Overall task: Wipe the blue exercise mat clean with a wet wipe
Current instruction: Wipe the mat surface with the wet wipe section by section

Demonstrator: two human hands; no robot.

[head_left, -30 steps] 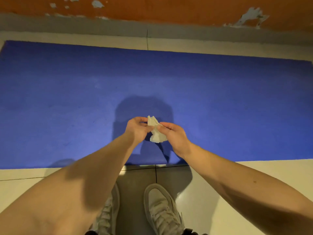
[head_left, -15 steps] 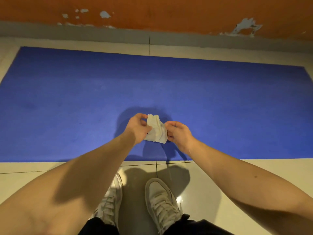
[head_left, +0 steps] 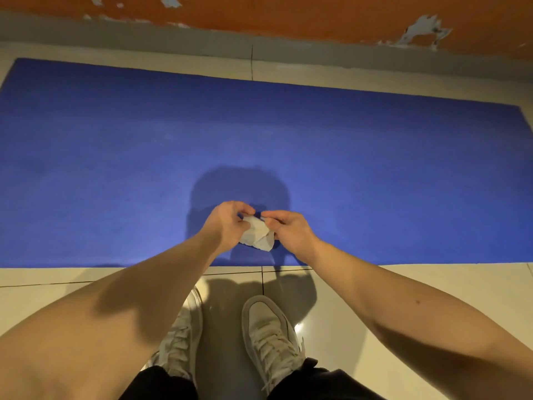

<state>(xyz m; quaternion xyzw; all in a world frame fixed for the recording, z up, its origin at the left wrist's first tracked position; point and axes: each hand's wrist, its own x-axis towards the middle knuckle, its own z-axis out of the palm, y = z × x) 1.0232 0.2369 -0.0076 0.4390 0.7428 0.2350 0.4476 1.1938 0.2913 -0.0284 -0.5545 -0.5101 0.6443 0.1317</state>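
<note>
1. Grip, left hand (head_left: pixel 227 223): fingers and thumb curled, pinching the upper left edge of the wet wipe (head_left: pixel 257 235).
2. Wet wipe: white, crumpled, bunched between both hands over the near part of the blue exercise mat (head_left: pixel 115 157). It seems to be held clear of the mat's surface, though the view from above does not settle this.
3. Grip, right hand (head_left: pixel 291 230): thumb and forefinger pinching the right side of the same wipe, remaining fingers curled beneath.
4. Change since half a second ago: the hands have drawn closer together. The wipe, then stretched into a flatter sheet, is now gathered into a lump that hangs lower between the palms.
5. Mat: lies flat on pale floor tiles (head_left: pixel 432 284), long side across the view, with the person's shadow falling around the hands.
6. Left shoe (head_left: pixel 180 339) and right shoe (head_left: pixel 271 333): pale, laced, standing on the tiles just short of the mat's near edge.
7. Wall (head_left: pixel 288 15): orange, paint flaking, beyond the mat's far edge.
</note>
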